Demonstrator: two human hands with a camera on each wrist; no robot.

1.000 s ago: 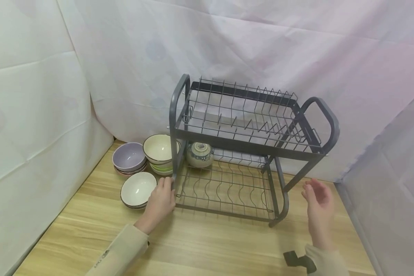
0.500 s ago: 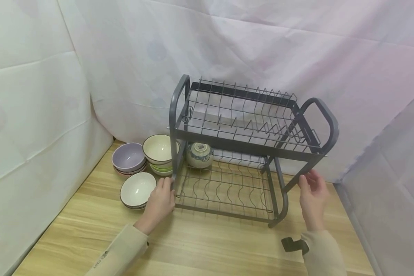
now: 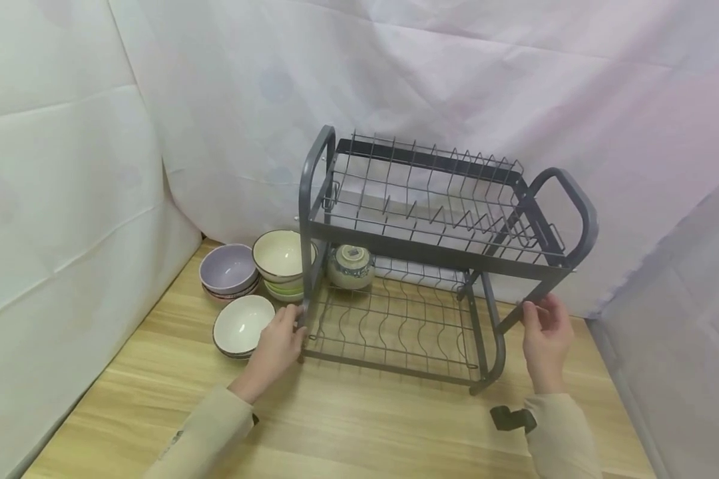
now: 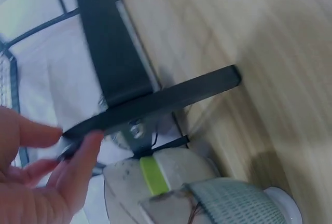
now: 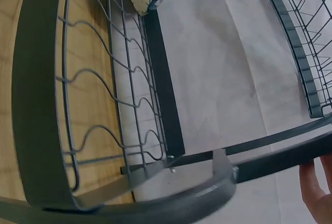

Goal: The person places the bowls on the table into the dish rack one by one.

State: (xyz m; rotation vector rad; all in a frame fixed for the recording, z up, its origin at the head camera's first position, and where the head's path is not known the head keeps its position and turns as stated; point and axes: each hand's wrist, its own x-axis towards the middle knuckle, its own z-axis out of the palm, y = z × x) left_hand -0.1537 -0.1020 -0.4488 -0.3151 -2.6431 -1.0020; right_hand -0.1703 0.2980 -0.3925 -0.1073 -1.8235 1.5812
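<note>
A two-tier dark grey dish rack [image 3: 422,256] stands on the wooden tabletop. My left hand [image 3: 278,338] holds its left front upright low down; in the left wrist view, thumb and fingers [image 4: 78,175] pinch the dark leg [image 4: 171,97] from both sides. At the other end, my right hand [image 3: 548,342] grips the slanted right post [image 3: 530,303], thumb in front and fingers behind. The right wrist view catches only some fingertips [image 5: 314,187] at the tube. On the lower tier, at the left, an upside-down patterned bowl [image 3: 351,267] sits on the wires.
Left of the rack stand stacked bowls: a purple bowl [image 3: 228,267] on top of one stack, a cream bowl [image 3: 281,254] over green ones, and a white bowl [image 3: 242,324] nearest the front. White cloth [image 3: 431,80] hangs behind and at both sides.
My right hand has moved in from beside the rack to its right post and taken hold. The left hand keeps its place on the left upright. The head view has shifted slightly.
</note>
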